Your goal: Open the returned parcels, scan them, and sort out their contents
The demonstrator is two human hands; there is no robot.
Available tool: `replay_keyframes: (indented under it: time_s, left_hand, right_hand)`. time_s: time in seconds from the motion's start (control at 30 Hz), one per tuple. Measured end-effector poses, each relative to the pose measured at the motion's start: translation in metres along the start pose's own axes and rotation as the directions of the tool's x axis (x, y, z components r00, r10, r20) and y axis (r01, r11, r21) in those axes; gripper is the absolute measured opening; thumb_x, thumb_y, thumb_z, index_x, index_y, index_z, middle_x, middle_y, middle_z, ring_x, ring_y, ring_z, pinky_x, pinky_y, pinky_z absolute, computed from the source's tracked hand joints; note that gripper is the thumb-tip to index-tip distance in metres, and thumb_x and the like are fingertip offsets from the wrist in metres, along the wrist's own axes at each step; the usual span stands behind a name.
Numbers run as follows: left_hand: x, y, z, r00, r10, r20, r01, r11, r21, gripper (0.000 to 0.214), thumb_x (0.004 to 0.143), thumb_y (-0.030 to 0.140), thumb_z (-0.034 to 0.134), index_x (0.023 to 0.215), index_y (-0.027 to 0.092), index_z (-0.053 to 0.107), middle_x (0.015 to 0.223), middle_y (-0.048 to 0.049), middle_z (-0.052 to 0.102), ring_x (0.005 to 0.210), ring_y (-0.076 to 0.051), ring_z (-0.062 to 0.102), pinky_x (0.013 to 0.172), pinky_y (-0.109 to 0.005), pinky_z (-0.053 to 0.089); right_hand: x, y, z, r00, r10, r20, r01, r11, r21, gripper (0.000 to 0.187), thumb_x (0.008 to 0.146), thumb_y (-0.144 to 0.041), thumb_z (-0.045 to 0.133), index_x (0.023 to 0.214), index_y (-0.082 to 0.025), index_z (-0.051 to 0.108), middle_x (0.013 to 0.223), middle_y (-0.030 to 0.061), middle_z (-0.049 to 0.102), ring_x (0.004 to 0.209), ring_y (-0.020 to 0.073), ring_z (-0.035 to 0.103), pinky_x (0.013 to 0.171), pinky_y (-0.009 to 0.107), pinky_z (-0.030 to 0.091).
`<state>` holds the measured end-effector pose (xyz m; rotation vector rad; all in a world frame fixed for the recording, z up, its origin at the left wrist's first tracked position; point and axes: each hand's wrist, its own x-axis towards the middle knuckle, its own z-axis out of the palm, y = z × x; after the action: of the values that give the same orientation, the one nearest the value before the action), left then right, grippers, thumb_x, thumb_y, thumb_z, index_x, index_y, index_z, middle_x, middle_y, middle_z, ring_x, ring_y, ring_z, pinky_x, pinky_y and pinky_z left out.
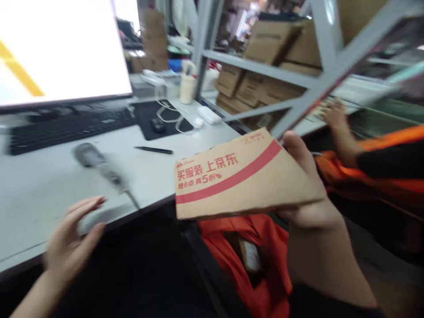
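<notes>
A flat brown cardboard box (228, 181) with red print and a red band is held by my right hand (313, 194) at its right end, the thumb on top. The box is tilted above an orange bag (274, 269), inside which a package with a white label (251, 256) shows. My left hand (74, 238) holds nothing, thumb and fingers apart, near the desk's front edge. Beyond it on the desk lies a blurred grey handheld device (99, 163) with a cable, perhaps a scanner.
The white desk (36, 190) bears a black keyboard (66, 130), a mouse (158, 125), a black pen (154, 150) and a bright monitor (59, 48). Metal shelving (258, 66) with cardboard boxes stands behind. At right, another person's hand (335, 115) rests on a surface.
</notes>
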<state>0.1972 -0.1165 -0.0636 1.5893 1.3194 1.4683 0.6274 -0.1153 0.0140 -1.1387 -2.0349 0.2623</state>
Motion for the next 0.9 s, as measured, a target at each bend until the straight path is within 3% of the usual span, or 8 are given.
replay_keyframes:
  time_s: [0.1, 0.2, 0.27, 0.37, 0.47, 0.57, 0.73, 0.9]
  left_hand:
    - [0.008, 0.002, -0.02, 0.954, -0.113, 0.278, 0.243, 0.835, -0.493, 0.09, 0.072, 0.079, 0.072, 0.149, 0.039, 0.048, 0.154, -0.0052, 0.053, 0.135, -0.039, 0.055, 0.096, -0.051, 0.059]
    - [0.009, -0.005, -0.059, 0.896, -0.154, 0.416, 0.405, 0.668, -0.624, 0.087, 0.068, 0.084, 0.07, 0.133, 0.025, 0.065, 0.128, -0.0118, 0.071, 0.118, -0.039, 0.067, 0.095, -0.051, 0.059]
    - [0.001, -0.009, -0.093, 0.906, -0.158, 0.393, 0.393, 0.658, -0.642, 0.071, 0.072, 0.076, 0.074, 0.118, 0.022, 0.072, 0.111, -0.0104, 0.077, 0.107, -0.035, 0.072, 0.095, -0.048, 0.059]
    - [-0.015, -0.008, -0.139, 0.984, -0.101, 0.145, 0.168, 0.79, -0.589, 0.071, 0.073, 0.063, 0.08, 0.129, 0.022, 0.066, 0.12, -0.011, 0.074, 0.118, -0.036, 0.068, 0.107, -0.049, 0.053]
    - [-0.023, -0.014, -0.173, 0.966, 0.105, -0.237, -0.15, 0.972, -0.182, 0.103, 0.064, 0.042, 0.093, 0.152, 0.027, 0.044, 0.152, -0.0132, 0.052, 0.146, -0.04, 0.043, 0.123, -0.054, 0.035]
    - [-0.022, -0.038, -0.193, 0.866, 0.394, -0.307, -0.31, 0.906, 0.289, 0.118, 0.063, 0.029, 0.094, 0.16, 0.036, 0.026, 0.166, -0.0126, 0.025, 0.156, -0.041, 0.024, 0.122, -0.06, 0.033]
    - [-0.015, -0.075, -0.2, 0.793, 0.56, -0.24, -0.359, 0.748, 0.558, 0.115, 0.072, 0.026, 0.085, 0.163, 0.036, 0.015, 0.164, -0.0168, 0.02, 0.155, -0.04, 0.025, 0.118, -0.063, 0.039]
    - [-0.017, -0.073, -0.197, 0.825, 0.513, -0.236, -0.308, 0.759, 0.573, 0.113, 0.075, 0.023, 0.082, 0.164, 0.037, 0.013, 0.164, -0.016, 0.019, 0.155, -0.039, 0.025, 0.117, -0.064, 0.041]
  right_hand:
    - [0.047, -0.054, 0.071, 0.943, -0.328, -0.058, 0.333, 0.934, 0.129, 0.104, 0.082, -0.057, 0.073, 0.162, -0.056, 0.007, 0.168, -0.0102, 0.025, 0.151, 0.0333, 0.037, 0.115, 0.053, 0.05]
    - [0.085, -0.107, 0.133, 0.747, -0.664, -0.038, 0.665, 0.743, 0.074, 0.121, 0.072, -0.035, 0.084, 0.163, -0.054, 0.007, 0.17, -0.0117, 0.016, 0.152, 0.0338, 0.035, 0.12, 0.056, 0.045]
    - [0.106, -0.131, 0.165, 0.645, -0.764, -0.022, 0.764, 0.643, 0.053, 0.123, 0.074, -0.033, 0.083, 0.164, -0.05, 0.002, 0.172, -0.0088, 0.011, 0.154, 0.0331, 0.032, 0.119, 0.057, 0.045]
    - [0.139, -0.139, 0.203, 0.645, -0.763, 0.044, 0.763, 0.646, 0.01, 0.114, 0.084, -0.028, 0.077, 0.164, -0.05, -0.002, 0.172, -0.0013, 0.018, 0.156, 0.0325, 0.026, 0.118, 0.062, 0.044]
    - [0.176, -0.119, 0.24, 0.812, -0.573, 0.113, 0.576, 0.817, 0.003, 0.1, 0.092, -0.034, 0.068, 0.166, -0.043, 0.002, 0.167, 0.0089, 0.032, 0.153, 0.0358, 0.032, 0.119, 0.066, 0.038]
    - [0.21, -0.094, 0.274, 0.942, -0.14, 0.306, 0.103, 0.986, 0.132, 0.1, 0.089, -0.049, 0.067, 0.168, -0.029, 0.008, 0.16, 0.0177, 0.042, 0.14, 0.0395, 0.051, 0.113, 0.062, 0.045]
    - [0.239, -0.091, 0.3, 0.67, 0.305, 0.677, -0.655, 0.671, 0.346, 0.099, 0.081, -0.035, 0.071, 0.165, -0.026, 0.019, 0.137, 0.0167, 0.064, 0.094, 0.0254, 0.073, 0.071, 0.034, 0.064]
    - [0.242, -0.114, 0.275, 0.615, 0.252, 0.747, -0.74, 0.512, 0.436, 0.082, 0.077, -0.024, 0.07, 0.154, -0.029, 0.042, 0.131, 0.0109, 0.069, 0.065, 0.0123, 0.062, 0.047, 0.021, 0.052]
